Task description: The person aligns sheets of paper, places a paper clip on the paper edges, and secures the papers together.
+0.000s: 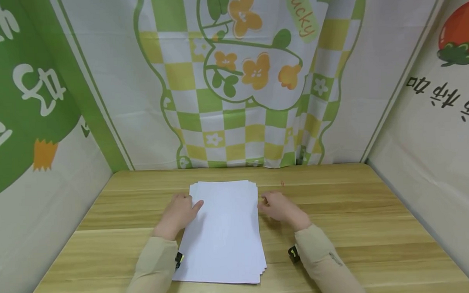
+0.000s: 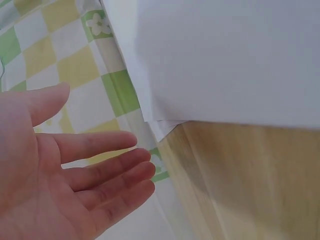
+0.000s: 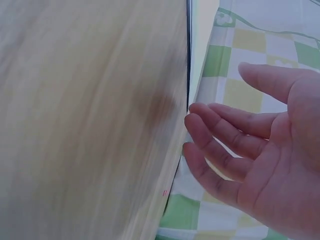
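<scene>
While I watch from a distance, a stack of paper (image 1: 223,233) lies slightly askew on the wooden table (image 1: 377,232); the left hand (image 1: 180,212), loosely spread and empty, is at its left edge, contact unclear to me; the right hand (image 1: 280,205), softly bent and empty, is by the right edge; a red clip (image 1: 282,183) lies beyond.

The left hand (image 1: 180,212) is held with its thumb (image 2: 49,104) spread from nearly straight fingers (image 2: 97,144). To its right, the right hand (image 1: 280,206) is held with its fingers (image 3: 220,135) gently bent. Behind them, the left forearm (image 1: 149,274) and right forearm (image 1: 327,266) are angled inward.
</scene>
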Motion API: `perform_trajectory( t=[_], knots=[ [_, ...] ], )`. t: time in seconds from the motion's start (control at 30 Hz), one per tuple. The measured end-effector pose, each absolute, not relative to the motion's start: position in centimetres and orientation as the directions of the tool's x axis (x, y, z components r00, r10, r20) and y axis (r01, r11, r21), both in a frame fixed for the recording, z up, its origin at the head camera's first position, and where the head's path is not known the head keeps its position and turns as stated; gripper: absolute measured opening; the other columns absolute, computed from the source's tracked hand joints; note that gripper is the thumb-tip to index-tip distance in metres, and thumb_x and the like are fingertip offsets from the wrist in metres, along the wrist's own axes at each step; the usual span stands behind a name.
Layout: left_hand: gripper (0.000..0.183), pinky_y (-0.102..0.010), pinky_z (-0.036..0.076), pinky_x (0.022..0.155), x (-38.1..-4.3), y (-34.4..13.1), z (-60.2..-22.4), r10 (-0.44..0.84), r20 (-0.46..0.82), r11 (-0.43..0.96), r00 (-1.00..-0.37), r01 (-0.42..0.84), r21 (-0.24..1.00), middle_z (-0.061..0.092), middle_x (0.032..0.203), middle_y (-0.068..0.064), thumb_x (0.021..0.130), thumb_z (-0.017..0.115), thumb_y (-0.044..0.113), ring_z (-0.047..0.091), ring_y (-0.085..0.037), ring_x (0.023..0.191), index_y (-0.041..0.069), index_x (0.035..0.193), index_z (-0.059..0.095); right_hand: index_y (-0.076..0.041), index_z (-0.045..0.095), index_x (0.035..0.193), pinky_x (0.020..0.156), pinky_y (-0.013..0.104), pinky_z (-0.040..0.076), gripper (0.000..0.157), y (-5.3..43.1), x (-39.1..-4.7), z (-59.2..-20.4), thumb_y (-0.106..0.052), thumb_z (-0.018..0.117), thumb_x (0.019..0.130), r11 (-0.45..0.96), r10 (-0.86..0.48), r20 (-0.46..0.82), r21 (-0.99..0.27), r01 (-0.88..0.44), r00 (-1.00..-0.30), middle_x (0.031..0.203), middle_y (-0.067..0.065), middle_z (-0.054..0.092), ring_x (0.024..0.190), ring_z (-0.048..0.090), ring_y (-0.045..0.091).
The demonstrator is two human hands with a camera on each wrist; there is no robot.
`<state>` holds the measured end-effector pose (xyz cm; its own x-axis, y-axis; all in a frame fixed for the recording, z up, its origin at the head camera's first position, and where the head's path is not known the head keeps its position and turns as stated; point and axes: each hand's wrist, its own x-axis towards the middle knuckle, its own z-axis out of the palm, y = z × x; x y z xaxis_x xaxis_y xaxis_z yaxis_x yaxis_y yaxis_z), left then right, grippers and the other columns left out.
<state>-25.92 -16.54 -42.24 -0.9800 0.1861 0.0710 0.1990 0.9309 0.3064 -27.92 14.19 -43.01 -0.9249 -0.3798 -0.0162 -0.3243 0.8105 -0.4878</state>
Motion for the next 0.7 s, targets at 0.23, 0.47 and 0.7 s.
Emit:
perform_trajectory(
  t=[0.23,0.47,0.7],
  knots=[
    [0.053,-0.057,0.036,0.101,-26.8,-16.6,-42.8,0.153,0.042,0.943,-0.987,0.159,0.293,0.053,0.118,-0.040,0.101,0.040,0.032,0.047,-0.052,0.116,-0.005,0.071,0.063,-0.001,0.059,0.100,0.060,0.029,0.042,0.023,13.6,-28.2,-42.9,-0.023,0.056,0.095,0.824,-0.364,-0.071,-0.489,-0.286,-0.929,0.077,0.005,0.055,0.062,0.047,0.013],
    [0.049,-0.056,0.037,0.099,-27.4,-16.8,-42.9,0.135,0.013,0.949,-0.991,0.133,0.287,0.060,0.109,-0.035,0.100,0.041,0.028,0.048,-0.051,0.115,-0.001,0.065,0.060,-0.006,0.050,0.076,0.061,0.030,0.038,0.027,12.8,-28.1,-42.8,-0.024,0.055,0.095,0.854,-0.334,-0.089,-0.451,-0.261,-0.938,0.075,0.006,0.048,0.066,0.044,0.017],
    [0.045,-0.058,0.037,0.100,-27.6,-16.9,-43.3,0.128,-0.011,0.954,-0.992,0.120,0.275,0.056,0.114,-0.038,0.100,0.041,0.025,0.048,-0.054,0.114,-0.005,0.075,0.063,0.006,0.060,0.101,0.094,0.046,0.045,0.033,12.1,-28.4,-43.3,-0.026,0.054,0.096,0.883,-0.279,-0.139,-0.427,-0.197,-0.950,0.121,0.027,0.056,0.110,0.054,0.034]
  ],
)
